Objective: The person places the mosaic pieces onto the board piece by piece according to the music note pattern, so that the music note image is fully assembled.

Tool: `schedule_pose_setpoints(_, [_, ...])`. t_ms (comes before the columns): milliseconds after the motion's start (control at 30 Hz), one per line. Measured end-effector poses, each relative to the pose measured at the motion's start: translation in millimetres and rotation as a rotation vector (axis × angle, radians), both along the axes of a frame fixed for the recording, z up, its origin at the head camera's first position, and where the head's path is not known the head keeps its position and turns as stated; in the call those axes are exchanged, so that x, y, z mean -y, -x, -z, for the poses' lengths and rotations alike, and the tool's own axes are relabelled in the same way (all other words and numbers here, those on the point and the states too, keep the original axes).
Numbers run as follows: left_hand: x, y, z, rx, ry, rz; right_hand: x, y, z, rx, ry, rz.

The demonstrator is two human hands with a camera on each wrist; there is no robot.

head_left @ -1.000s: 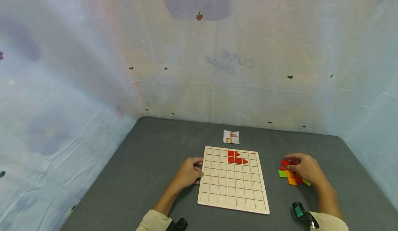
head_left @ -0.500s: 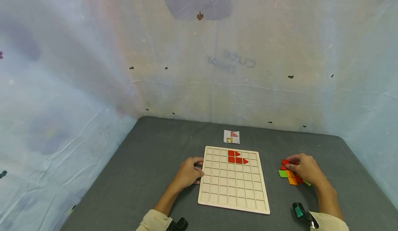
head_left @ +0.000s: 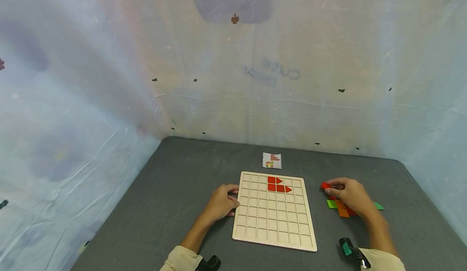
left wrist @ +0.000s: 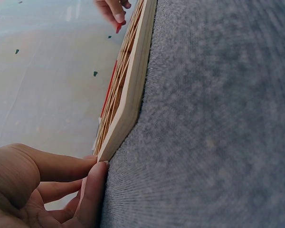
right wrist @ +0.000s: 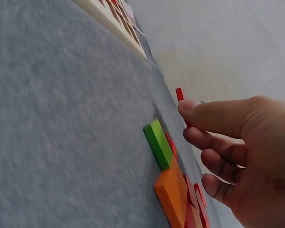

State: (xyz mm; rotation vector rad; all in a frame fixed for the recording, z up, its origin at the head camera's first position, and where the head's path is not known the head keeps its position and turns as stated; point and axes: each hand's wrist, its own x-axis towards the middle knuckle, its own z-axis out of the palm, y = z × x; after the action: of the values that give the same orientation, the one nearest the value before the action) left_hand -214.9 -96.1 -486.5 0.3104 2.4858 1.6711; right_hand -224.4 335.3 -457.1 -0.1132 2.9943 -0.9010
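A pale wooden grid board [head_left: 271, 224] lies on the table, with red square and triangular tiles [head_left: 276, 187] set in its top rows. My left hand [head_left: 219, 203] holds the board's left edge; in the left wrist view the thumb and index finger [left wrist: 69, 168] meet at that edge. To the right of the board, my right hand [head_left: 351, 194] pinches a small red tile [head_left: 324, 186] between thumb and index finger. The right wrist view shows this red tile [right wrist: 179, 94] edge-on, raised above the pile, the other fingers loosely curled.
Beneath the right hand is a pile of tiles, with a green tile [head_left: 331, 204], an orange tile [head_left: 343, 210] and red ones. A small printed pattern card [head_left: 271, 161] lies behind the board. A patterned sheet [head_left: 233, 72] hangs behind the grey table [head_left: 189, 165].
My right hand has lifted a red tile off the pile and moved slightly left toward the board, uncovering a green tile on the right. The left hand and board have stayed still.
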Motion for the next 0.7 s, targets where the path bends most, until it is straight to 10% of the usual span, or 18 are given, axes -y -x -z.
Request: schedule_pose_setpoints(700, [0.4,1.8,2.9,-0.007,-0.002,0.002,54,6.6,-0.4,-0.06,0.055,-0.093])
